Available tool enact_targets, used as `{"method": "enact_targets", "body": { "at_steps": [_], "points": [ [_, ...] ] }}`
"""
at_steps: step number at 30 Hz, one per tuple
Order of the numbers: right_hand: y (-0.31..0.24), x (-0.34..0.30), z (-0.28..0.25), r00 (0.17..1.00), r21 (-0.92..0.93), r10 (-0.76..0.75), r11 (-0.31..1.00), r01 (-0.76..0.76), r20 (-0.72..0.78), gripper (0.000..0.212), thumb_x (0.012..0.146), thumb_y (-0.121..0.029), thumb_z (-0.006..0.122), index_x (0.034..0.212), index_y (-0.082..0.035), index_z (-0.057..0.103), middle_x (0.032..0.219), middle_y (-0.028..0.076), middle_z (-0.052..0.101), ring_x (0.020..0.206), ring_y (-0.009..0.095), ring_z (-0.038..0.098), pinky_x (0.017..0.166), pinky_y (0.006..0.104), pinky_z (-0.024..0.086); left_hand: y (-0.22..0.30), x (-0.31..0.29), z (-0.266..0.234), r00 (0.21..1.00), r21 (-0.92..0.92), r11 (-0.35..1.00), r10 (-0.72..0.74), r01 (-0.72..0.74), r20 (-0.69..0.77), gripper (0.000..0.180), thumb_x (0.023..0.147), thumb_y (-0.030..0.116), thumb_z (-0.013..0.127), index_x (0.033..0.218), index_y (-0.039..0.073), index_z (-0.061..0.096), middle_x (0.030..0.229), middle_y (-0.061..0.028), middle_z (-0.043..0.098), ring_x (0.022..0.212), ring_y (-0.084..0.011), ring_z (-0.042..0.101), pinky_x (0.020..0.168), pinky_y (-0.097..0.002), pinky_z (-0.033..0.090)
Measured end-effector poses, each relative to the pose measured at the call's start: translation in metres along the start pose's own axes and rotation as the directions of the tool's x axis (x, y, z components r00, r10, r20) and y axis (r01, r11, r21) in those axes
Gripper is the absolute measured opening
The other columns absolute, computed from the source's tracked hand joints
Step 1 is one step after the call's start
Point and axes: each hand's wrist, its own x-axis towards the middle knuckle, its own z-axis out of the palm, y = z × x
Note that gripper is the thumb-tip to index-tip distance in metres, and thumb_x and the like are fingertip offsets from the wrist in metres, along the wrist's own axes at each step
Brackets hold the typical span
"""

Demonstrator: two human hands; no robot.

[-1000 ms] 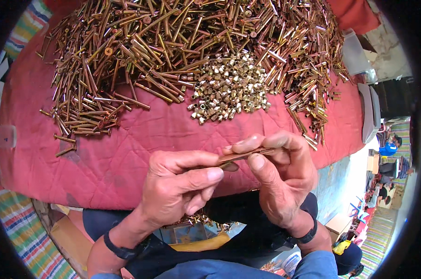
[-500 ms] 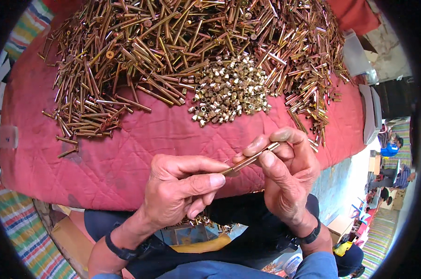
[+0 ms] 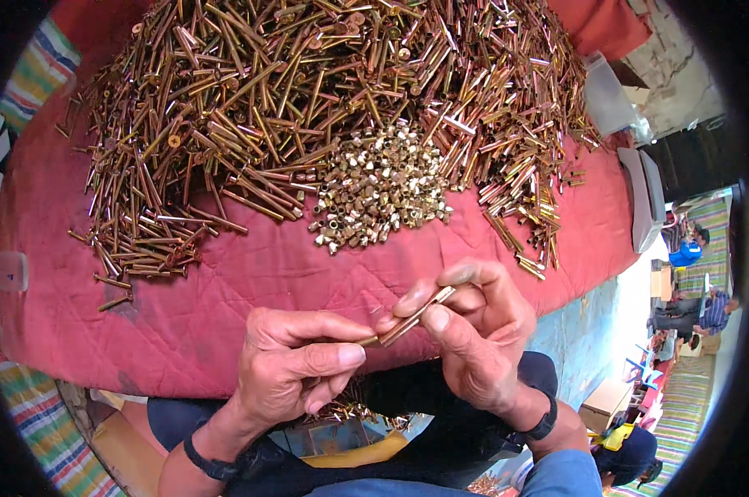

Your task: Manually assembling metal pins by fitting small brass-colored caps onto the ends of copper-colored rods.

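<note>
My left hand [image 3: 304,356] pinches a thin brass-coloured screw [image 3: 368,340] between thumb and forefinger; most of it is hidden by the fingers. Its visible end meets a slotted metal sleeve [image 3: 403,327], and I cannot tell how far it sits inside. That sleeve is gripped at a slant by the thumb and fingers of my right hand [image 3: 478,340]. Beyond both hands lies a heap of small cone-shaped nuts [image 3: 378,186] on the red padded cloth [image 3: 258,290]. Long flat-head screws [image 3: 155,207] are piled behind and left of the nuts, with slotted sleeves [image 3: 519,178] to the right.
The cloth-covered surface ends just in front of my lap. More metal pieces [image 3: 366,412] lie below, between my legs. A clear plastic container [image 3: 609,95] and a grey-white tray [image 3: 643,199] stand at the right edge. Other people [image 3: 710,311] are farther right.
The whole view has shifted, so the piles and hands appear farther left and lower. Both hands keep their grips, and the sleeve and screw still meet end to end, slightly nearer my body.
</note>
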Motion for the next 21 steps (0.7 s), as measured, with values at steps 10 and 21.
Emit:
{"method": "enact_targets", "body": {
  "at_steps": [10, 21],
  "points": [
    [0.001, -0.002, 0.001, 0.996, -0.127, -0.083, 0.988, 0.084, 0.016, 0.031, 0.096, 0.012, 0.055, 0.124, 0.009, 0.044, 0.113, 0.025, 0.066, 0.106, 0.031, 0.069, 0.094, 0.0437, 0.058, 0.004, 0.001, 0.007, 0.998, 0.061, 0.997, -0.042, 0.045, -0.045, 0.019, 0.089, -0.004, 0.063, 0.106, -0.011, 0.069, 0.059, -0.0125, 0.06, 0.037, -0.0102, 0.047, 0.036, -0.0245, 0.031],
    [0.0, 0.0, 0.016, 0.995, -0.513, -0.031, 0.858, -0.021, -0.092, 0.023, 0.092, 0.005, 0.064, 0.115, 0.007, 0.065, 0.101, 0.016, 0.075, 0.101, 0.024, 0.072, 0.083, 0.0333, 0.06, -0.002, 0.006, -0.005, 0.995, -0.145, 0.986, -0.076, 0.086, 0.068, 0.035, 0.103, 0.014, 0.043, 0.11, -0.011, 0.065, 0.073, -0.0169, 0.065, 0.037, -0.0143, 0.049, 0.036, -0.0244, 0.04]
  ]
}}
